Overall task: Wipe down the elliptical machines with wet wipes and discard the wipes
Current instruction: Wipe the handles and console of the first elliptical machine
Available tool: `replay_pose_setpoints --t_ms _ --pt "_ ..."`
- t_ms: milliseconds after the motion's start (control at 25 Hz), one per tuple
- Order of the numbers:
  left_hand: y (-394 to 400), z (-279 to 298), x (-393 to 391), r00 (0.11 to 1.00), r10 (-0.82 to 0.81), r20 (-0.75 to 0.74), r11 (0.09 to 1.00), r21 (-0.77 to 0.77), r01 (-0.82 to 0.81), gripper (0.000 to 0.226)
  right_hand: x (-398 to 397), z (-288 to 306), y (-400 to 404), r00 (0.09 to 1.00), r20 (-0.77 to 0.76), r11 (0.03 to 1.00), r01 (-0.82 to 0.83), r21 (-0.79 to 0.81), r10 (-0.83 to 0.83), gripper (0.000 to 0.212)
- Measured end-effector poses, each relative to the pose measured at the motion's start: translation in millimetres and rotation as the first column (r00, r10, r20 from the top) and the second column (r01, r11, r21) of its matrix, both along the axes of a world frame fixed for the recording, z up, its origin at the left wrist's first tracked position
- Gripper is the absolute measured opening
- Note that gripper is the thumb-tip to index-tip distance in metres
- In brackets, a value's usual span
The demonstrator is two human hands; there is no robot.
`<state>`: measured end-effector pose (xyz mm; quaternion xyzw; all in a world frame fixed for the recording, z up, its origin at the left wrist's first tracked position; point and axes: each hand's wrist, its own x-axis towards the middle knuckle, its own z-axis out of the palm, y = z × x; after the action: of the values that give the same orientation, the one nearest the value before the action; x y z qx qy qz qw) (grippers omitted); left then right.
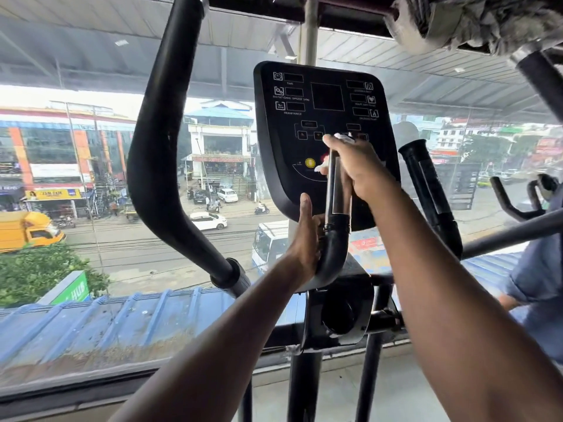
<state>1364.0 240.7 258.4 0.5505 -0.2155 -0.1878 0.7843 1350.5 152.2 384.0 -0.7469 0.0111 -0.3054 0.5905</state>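
The elliptical machine's black console (307,117) stands straight ahead with unlit displays. In front of it rises a fixed handle (336,226) with a metal sensor strip above a black curved base. My right hand (356,169) grips the top of this handle with a white wet wipe (344,137) wrapped between fingers and bar; bits of wipe stick out above and below the fingers. My left hand (306,239) holds the black lower bend of the same handle, thumb pointing up.
A thick black moving arm (161,153) curves up on the left, another grip (426,184) stands right of the console. A person in blue (539,269) is at the right edge by another machine. A large window faces a street.
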Motion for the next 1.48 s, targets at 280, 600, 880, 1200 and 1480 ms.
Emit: replay_pose_setpoints --t_ms 280,600,880,1200,1480 --pt "-4.1 16.4 -10.3 0.998 0.021 0.066 0.999 -0.038 -0.018 0.093 2.0 -21.5 25.1 0.846 0.227 0.509 0.481 -0.714 -0.482 0.081" --pt "-1.5 18.1 -12.7 0.988 -0.132 0.077 0.979 -0.145 0.142 0.107 -11.1 -39.1 -19.6 0.919 0.392 0.254 0.387 -0.886 -0.033 0.047" --pt "2.2 17.5 -23.7 0.998 -0.060 -0.020 0.974 -0.221 0.054 0.085 -23.9 -72.8 -1.8 0.924 0.376 0.345 0.376 -0.860 -0.068 0.048" --pt "10.1 14.7 -29.2 0.997 -0.079 0.000 0.980 -0.185 0.078 0.079 -47.7 -109.0 20.1 0.908 0.364 0.430 0.419 -0.800 -0.207 0.066" --pt "21.0 3.2 -27.4 0.997 -0.055 0.049 0.989 -0.136 0.061 0.082 -46.4 -129.4 28.2 0.845 0.487 0.510 0.526 -0.681 -0.221 0.057"
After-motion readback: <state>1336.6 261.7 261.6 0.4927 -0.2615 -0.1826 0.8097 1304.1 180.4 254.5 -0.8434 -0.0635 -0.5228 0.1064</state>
